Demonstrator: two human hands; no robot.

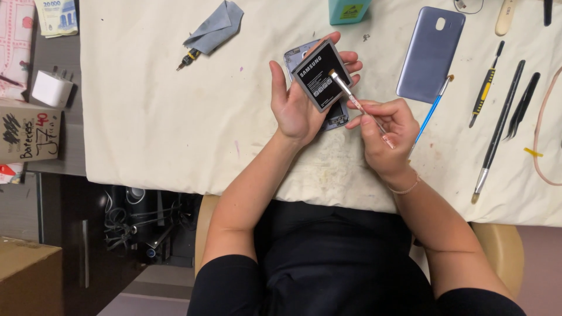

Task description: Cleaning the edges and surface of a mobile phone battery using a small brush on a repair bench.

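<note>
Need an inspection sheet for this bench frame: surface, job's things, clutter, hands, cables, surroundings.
Surface: table under a stained cream cloth.
Job's things: dark battery held over an open phone; small brush with its tip on the battery.
Clutter: phone back cover, blue-handled brush, yellow-and-black tool, long black tool, black tweezers, grey rag with a small bit beside it, teal container.
Hands: left hand holds phone and battery; right hand grips the small brush.
Cables: pink cable at the table's edge; tangled wires below the table.
Surroundings: white charger, cardboard boxes, chair.
</note>
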